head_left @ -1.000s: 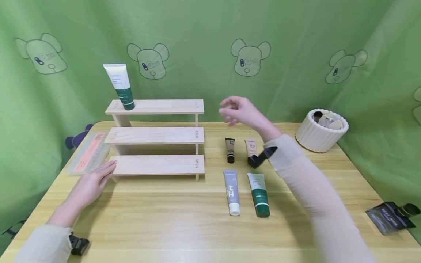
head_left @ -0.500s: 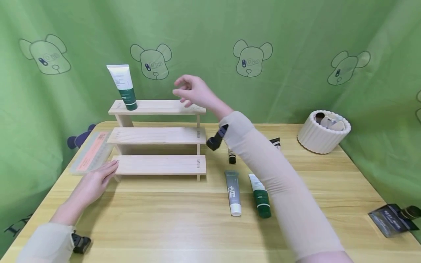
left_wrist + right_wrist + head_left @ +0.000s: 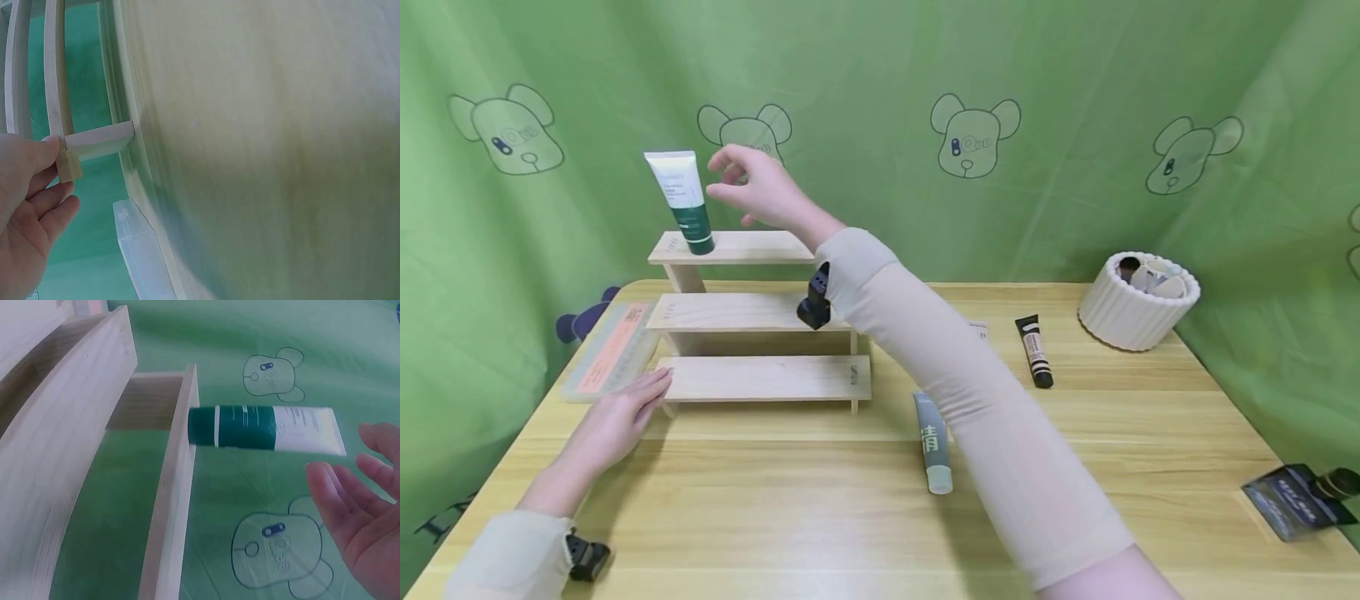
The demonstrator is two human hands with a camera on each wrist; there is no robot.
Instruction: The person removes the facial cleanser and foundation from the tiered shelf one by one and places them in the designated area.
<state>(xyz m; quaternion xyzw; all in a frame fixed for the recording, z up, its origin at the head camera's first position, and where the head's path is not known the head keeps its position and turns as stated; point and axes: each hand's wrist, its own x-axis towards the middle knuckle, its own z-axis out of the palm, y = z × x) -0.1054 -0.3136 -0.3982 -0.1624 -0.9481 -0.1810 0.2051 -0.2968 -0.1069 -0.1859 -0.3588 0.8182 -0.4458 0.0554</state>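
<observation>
A white and green squeeze tube (image 3: 682, 200) stands cap-down at the left end of the top tier of a three-tier wooden shelf (image 3: 760, 379). Just right of the tube, with a gap between, is my right hand (image 3: 763, 187), fingers loosely bent and holding nothing. The right wrist view also shows those fingertips apart from the tube's white end (image 3: 309, 430). My left hand (image 3: 617, 421) grips the left end of the lowest tier; in the left wrist view its thumb and fingers (image 3: 59, 215) pinch the board's end.
A grey-blue tube (image 3: 932, 442) and a small black-ended tube (image 3: 1034, 350) lie on the table, other tubes mostly hidden by my right sleeve. A white ribbed holder (image 3: 1135, 304) stands back right. A flat clear case (image 3: 610, 354) lies left of the shelf; a dark package (image 3: 1288, 504) lies far right.
My right hand has swept left and slightly up, from beyond the shelf's right end to beside the standing tube. The left hand has stayed on the lowest tier.
</observation>
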